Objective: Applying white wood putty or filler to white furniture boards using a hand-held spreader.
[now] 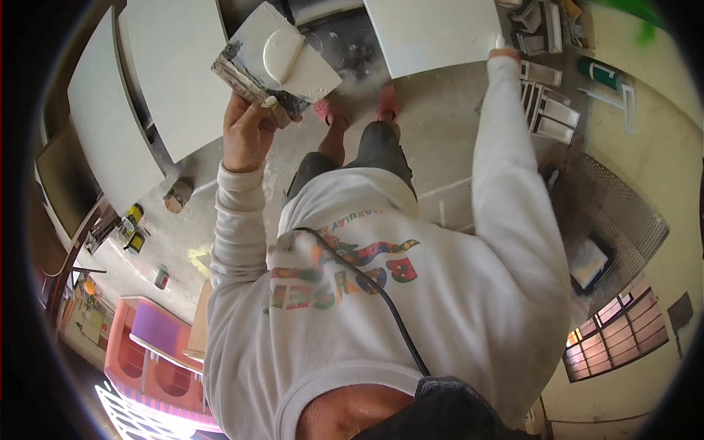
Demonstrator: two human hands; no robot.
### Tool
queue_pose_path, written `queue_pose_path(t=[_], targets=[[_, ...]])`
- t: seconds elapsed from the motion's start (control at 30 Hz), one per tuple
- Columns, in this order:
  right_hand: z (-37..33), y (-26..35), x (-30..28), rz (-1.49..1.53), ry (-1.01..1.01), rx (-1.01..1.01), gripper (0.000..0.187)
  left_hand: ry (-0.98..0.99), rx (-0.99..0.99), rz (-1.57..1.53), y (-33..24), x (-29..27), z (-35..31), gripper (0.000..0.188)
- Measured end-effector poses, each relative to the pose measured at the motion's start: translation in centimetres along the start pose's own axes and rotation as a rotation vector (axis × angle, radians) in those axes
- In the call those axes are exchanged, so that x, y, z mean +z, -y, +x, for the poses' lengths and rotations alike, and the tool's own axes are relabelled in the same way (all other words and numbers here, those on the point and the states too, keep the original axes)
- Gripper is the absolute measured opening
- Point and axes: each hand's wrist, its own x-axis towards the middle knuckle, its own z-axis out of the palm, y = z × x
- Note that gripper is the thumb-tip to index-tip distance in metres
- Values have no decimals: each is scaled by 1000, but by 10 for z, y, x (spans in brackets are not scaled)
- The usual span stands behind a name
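Observation:
My left hand [248, 136] grips the dirty lower edge of a square putty board [319, 72], its surface smeared white. On the board lies a rounded, half-disc mound of white putty [284, 56]. My right arm reaches far forward, and my right hand [504, 53] is closed at the right edge of a large white panel [440, 33]. A small white tip pokes up from that fist; what it belongs to is too small to make out.
More tall white panels [172, 66] stand on the left. White frame pieces [550, 110] are stacked along the right wall near a green bottle-like item [598, 73]. A round can [178, 195] sits on the floor, with a pink cabinet [128, 359] behind me at left.

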Motion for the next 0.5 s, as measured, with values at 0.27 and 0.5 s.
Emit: queue_pose_path(t=[0.27, 0.5], targets=[[-57, 77, 18, -134, 147, -168, 26, -47, -22, -32, -2, -15, -19, 38], [-198, 115, 22, -135, 295, -475, 35, -50, -44, -28, -2, -11, -21, 38]])
